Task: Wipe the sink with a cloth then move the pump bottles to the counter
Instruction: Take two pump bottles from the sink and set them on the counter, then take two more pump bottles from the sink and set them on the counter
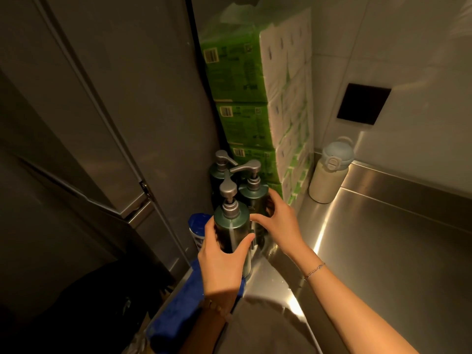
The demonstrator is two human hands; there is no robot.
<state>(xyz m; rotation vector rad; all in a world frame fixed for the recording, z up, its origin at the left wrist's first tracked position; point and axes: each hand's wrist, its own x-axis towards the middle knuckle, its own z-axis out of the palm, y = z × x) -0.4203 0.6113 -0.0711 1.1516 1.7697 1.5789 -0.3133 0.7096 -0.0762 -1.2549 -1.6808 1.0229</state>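
Three dark green pump bottles with grey pump heads stand in the left corner of the steel counter (383,238). My left hand (222,259) grips the nearest bottle (231,226) around its body. My right hand (278,221) holds the middle bottle (252,198), fingers wrapped round its right side. The far bottle (218,169) stands behind them, untouched. A blue cloth (178,310) lies at the counter's left edge, below my left wrist.
Stacked green packs of paper tissue (258,98) fill the corner behind the bottles. A cream flask with a pale blue lid (329,172) stands against the back wall. A blue-capped white container (198,226) sits left of the bottles. Grey cabinet panels (102,111) rise on the left.
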